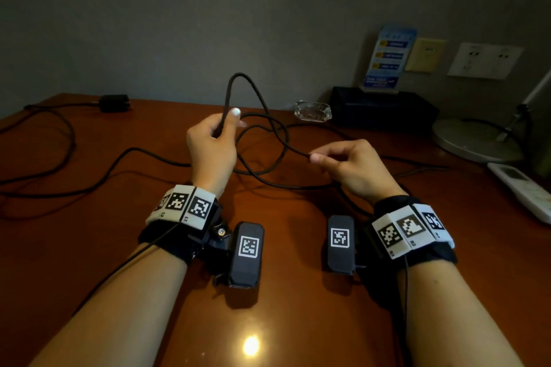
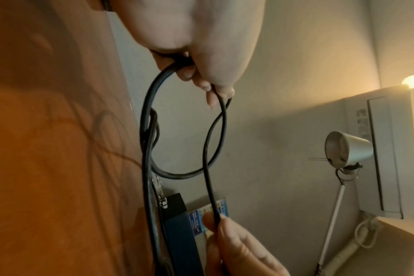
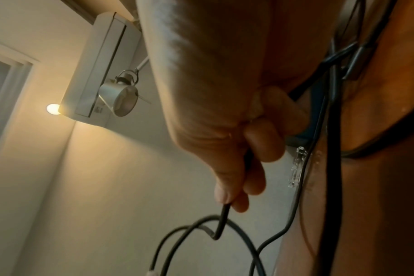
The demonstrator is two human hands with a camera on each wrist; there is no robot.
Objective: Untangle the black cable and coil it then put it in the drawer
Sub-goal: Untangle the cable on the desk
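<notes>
Left hand pinches a raised loop of the black cable above the worktop; right hand pinches another strand; pulling apart may tighten the crossing loops between them into a knot.

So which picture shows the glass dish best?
The head view: the whole glass dish sits on the desk beside the black box, behind the black cable. In the left wrist view only its thin edge shows, side-on. The right wrist view also gives just a glinting edge.
</notes>
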